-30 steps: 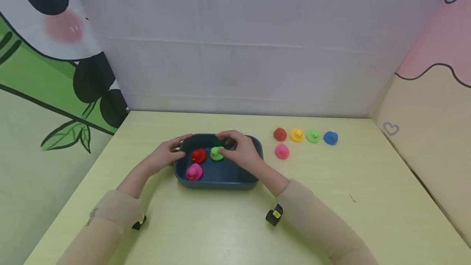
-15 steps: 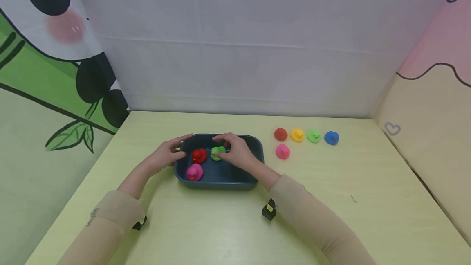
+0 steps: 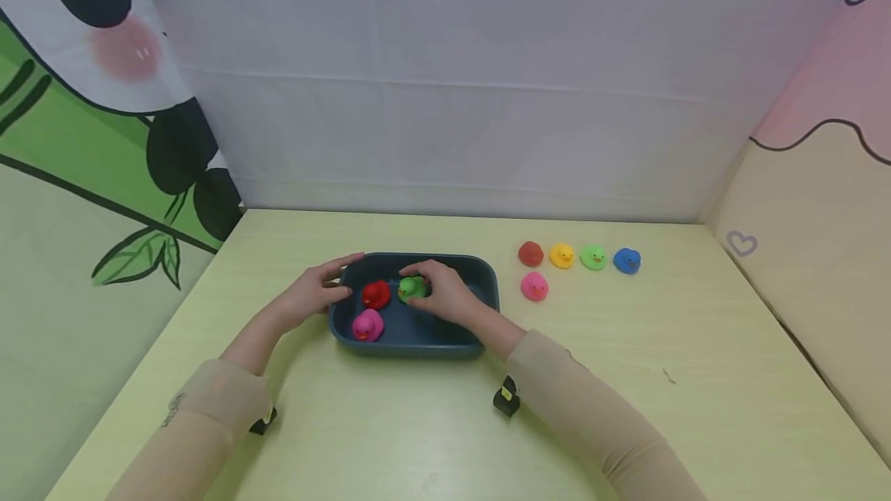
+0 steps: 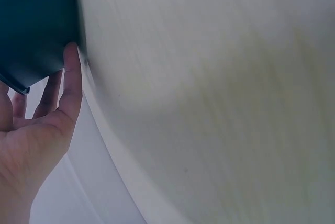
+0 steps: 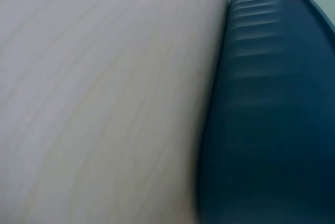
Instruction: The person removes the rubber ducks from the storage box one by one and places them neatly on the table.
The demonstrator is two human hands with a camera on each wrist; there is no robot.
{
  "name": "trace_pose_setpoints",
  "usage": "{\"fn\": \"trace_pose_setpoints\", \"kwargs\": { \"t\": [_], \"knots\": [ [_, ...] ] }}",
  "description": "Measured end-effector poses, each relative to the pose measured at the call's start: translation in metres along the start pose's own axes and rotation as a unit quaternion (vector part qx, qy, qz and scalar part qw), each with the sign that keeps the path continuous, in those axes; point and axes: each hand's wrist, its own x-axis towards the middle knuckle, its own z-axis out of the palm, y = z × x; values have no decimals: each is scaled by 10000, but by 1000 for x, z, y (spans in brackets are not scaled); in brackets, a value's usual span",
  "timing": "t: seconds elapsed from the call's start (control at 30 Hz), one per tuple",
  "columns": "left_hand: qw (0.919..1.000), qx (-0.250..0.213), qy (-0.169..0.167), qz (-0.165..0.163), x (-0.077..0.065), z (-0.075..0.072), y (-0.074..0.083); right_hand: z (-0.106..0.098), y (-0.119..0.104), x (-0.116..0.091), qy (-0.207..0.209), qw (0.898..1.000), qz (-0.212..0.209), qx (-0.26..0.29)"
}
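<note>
A dark teal tray [image 3: 445,348] stands on the table with three rubber ducks inside. My left hand [image 3: 313,288] holds its left end, thumb over the rim; in the left wrist view the fingers [image 4: 72,77] lie against the outer wall. My right hand [image 3: 448,294] reaches into the tray and holds the green duck [image 3: 409,290] between thumb and fingers, partly covering it. Left of that duck sits a red duck [image 3: 376,294], and a pink duck [image 3: 367,325] is at the front left. The right wrist view shows only the tray's outer side [image 5: 272,114], not my right hand.
Right of the tray, a red duck [image 3: 530,253], a yellow duck [image 3: 561,256], a green duck [image 3: 593,257] and a blue duck [image 3: 627,260] form a row. A pink duck [image 3: 534,286] sits in front of the red one. A white backdrop [image 3: 473,138] rises behind the table.
My right hand has moved slightly left and lower over the green duck, its fingers now around it. The left hand and the other ducks stay as they were.
</note>
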Motion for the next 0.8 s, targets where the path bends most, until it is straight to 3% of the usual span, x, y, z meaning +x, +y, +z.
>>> {"fn": "trace_pose_setpoints", "kwargs": {
  "t": [0.8],
  "knots": [
    [10000, -44, -64, -5, 2, -1, -2, 1, 3, 0, -489, 9986, 148, -126]
  ]
}}
